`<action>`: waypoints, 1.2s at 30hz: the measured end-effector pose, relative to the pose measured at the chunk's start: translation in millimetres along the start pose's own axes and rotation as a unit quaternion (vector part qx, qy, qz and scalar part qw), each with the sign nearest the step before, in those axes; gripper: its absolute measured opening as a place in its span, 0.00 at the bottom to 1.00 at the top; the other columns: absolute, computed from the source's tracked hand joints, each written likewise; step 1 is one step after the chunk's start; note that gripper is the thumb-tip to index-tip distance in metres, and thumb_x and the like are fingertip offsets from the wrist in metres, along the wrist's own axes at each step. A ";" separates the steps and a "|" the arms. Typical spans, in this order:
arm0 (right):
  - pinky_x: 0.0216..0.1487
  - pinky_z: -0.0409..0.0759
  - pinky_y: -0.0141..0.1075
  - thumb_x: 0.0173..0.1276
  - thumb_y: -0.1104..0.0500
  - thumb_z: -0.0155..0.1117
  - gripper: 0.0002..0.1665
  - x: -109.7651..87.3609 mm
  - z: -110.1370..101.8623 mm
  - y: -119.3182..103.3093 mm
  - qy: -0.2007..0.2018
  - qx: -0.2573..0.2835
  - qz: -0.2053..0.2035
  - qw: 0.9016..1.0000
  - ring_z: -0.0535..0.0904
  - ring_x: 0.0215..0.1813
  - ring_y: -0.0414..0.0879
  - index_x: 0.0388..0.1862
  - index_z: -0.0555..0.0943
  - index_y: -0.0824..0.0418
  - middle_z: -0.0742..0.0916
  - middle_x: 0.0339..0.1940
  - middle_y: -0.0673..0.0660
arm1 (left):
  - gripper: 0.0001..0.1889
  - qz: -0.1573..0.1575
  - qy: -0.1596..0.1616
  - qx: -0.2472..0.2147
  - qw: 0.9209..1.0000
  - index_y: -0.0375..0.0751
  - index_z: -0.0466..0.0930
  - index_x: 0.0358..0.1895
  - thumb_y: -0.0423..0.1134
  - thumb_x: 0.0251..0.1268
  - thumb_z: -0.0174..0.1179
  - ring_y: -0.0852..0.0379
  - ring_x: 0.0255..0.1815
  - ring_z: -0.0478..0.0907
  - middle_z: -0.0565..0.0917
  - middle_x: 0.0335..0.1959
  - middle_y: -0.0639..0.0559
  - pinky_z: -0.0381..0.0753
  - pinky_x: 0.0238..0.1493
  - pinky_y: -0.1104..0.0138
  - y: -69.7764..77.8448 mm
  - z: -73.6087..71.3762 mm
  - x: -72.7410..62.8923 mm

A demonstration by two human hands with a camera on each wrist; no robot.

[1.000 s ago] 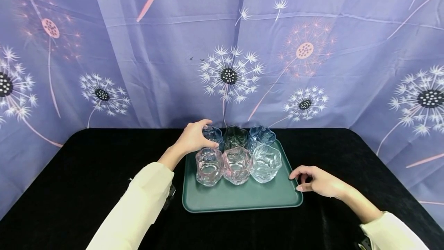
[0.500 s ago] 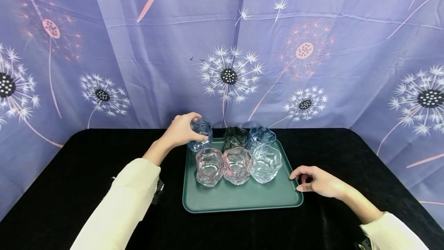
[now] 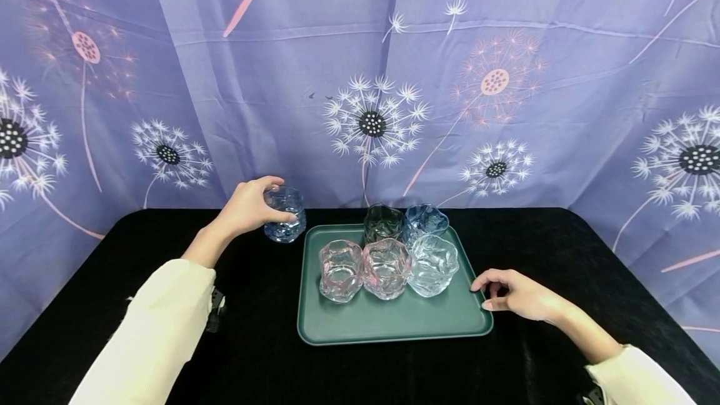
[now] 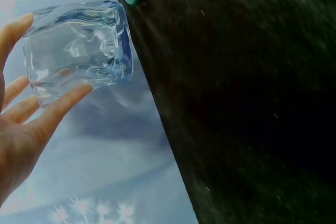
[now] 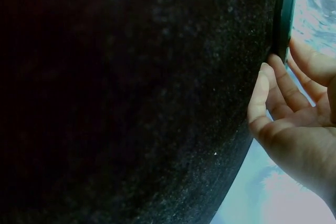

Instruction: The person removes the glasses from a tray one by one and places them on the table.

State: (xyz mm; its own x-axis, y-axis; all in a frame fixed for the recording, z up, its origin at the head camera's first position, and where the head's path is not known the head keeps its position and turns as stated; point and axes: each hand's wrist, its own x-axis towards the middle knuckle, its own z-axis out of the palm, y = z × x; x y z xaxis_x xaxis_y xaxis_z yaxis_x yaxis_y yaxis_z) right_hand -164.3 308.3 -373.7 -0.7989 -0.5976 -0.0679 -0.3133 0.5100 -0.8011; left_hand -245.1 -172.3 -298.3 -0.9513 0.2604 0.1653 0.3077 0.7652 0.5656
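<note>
My left hand [image 3: 245, 208] grips a blue glass tumbler [image 3: 292, 227] by its sides, left of the tray and near the table's back edge. In the left wrist view the tumbler [image 4: 79, 48] has wavy clear walls and a thick blue base, with the thumb and fingers [image 4: 65, 100] around its rim end. Whether the base touches the table cannot be told. At the tray's right rim my right hand [image 3: 520, 295] pinches the green tray [image 3: 394, 324]. In the right wrist view its fingertips meet the tray edge [image 5: 285, 19].
On the tray stand two pink tumblers [image 3: 340, 277] [image 3: 385, 274] and a clear one [image 3: 432, 270] in front. Behind them are a dark grey tumbler [image 3: 383, 222] and another blue one [image 3: 425, 220]. A black cloth [image 3: 264, 342] covers the table; a purple curtain [image 3: 270, 111] hangs behind.
My left hand has carried the blue tumbler off the tray's back left corner, leftward over the black cloth. The right hand and the tray have stayed in place.
</note>
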 end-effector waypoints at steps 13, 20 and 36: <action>0.24 0.71 0.30 0.58 0.65 0.64 0.15 -0.8 0.5 -0.3 0.002 -0.002 0.001 1.000 0.70 0.26 0.36 0.45 0.76 0.67 0.75 0.24 0.54 | 0.41 -0.042 0.022 0.005 0.999 0.29 0.66 0.61 0.49 0.46 0.70 0.38 0.48 0.74 0.72 0.55 0.31 0.73 0.45 0.49 -45.7 -24.1 -25.4; 0.23 0.70 0.30 0.58 0.66 0.63 0.15 -0.7 2.0 -0.9 0.007 0.003 0.000 1.000 0.69 0.26 0.36 0.45 0.76 0.69 0.76 0.26 0.55 | 0.43 -0.068 0.022 0.016 0.997 0.28 0.63 0.62 0.52 0.47 0.69 0.35 0.49 0.72 0.70 0.57 0.29 0.73 0.43 0.48 -68.7 -35.5 -39.7; 0.23 0.70 0.30 0.59 0.66 0.62 0.14 -1.9 1.2 -0.9 0.008 -0.006 0.013 1.000 0.69 0.26 0.38 0.45 0.76 0.68 0.75 0.27 0.56 | 0.43 -0.094 0.058 0.024 0.994 0.24 0.62 0.62 0.51 0.48 0.68 0.31 0.50 0.71 0.67 0.55 0.23 0.73 0.41 0.46 -98.1 -42.7 -60.7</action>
State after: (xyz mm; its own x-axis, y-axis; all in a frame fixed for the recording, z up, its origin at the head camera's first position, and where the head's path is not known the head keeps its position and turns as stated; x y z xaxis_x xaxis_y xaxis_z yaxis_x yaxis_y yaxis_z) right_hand -161.9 308.2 -373.6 -0.8154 -0.5734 -0.0796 -0.2974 0.5328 -0.7923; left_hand -218.5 -288.3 -329.3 -0.9871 0.0434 0.1540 0.1229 0.8218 0.5563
